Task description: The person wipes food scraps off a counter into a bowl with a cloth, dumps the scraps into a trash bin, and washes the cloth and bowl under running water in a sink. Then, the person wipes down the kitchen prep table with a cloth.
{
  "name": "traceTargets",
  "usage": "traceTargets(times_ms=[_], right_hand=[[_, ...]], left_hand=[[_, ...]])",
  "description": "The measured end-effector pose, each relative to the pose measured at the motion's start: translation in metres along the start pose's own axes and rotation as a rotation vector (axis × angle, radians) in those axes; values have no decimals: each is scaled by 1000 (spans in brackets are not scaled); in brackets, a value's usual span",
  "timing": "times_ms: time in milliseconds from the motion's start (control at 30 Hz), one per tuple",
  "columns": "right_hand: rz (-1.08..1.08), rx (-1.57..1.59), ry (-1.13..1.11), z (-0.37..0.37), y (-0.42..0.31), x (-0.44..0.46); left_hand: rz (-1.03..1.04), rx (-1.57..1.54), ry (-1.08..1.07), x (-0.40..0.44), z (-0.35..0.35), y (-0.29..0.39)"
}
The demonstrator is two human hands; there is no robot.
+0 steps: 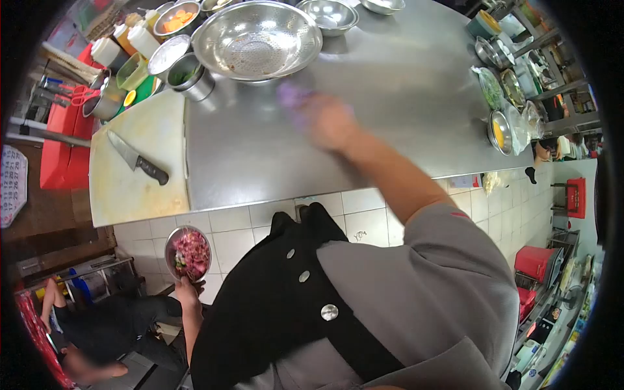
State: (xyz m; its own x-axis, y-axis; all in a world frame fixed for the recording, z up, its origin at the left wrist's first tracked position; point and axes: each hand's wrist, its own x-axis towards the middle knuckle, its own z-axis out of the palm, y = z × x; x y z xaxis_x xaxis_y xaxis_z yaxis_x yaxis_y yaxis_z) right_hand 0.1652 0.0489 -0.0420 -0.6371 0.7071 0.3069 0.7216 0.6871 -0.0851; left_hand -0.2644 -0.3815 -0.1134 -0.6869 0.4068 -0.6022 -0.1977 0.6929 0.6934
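My left hand grips the near rim of a metal bowl, low at the left and beside the table's front edge. Chopped raw meat fills the bowl, with some white and green bits in it. Stretched over the steel table, my right hand is smeared by motion. It presses a purple cloth to the tabletop, just in front of a large perforated steel colander. The cloth is partly hidden under the fingers.
On a white cutting board at the left lies a kitchen knife. Metal cups, squeeze bottles and bowls crowd the back left. A bowl with yellow contents stands at the right edge. A person in black is at lower left.
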Motion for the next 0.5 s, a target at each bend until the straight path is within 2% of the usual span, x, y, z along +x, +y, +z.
traceTargets(times_ms=[33, 100, 200, 300, 333, 400, 467, 500], right_hand=[[-118, 342, 214, 22, -32, -4], [-325, 339, -71, 9, -122, -8], [-638, 449, -353, 0, -208, -14], [-724, 676, -520, -1, -222, -31], [-745, 686, -474, 4, -213, -31], [-666, 623, -353, 1, -203, -21], [-530, 331, -305, -18, -203, 6], [-536, 295, -228, -8, -211, 21]], left_hand=[[-35, -7, -9, 6, 10, -1], [74, -15, -26, 7, 11, 3], [134, -7, -37, 3, 2, -5], [132, -55, 6, -1, -5, -28], [133, -25, -60, 7, -9, -40], [80, -46, -1, 8, -9, -48], [64, -69, 8, 12, -5, -54], [74, -91, -4, 23, -6, -57]])
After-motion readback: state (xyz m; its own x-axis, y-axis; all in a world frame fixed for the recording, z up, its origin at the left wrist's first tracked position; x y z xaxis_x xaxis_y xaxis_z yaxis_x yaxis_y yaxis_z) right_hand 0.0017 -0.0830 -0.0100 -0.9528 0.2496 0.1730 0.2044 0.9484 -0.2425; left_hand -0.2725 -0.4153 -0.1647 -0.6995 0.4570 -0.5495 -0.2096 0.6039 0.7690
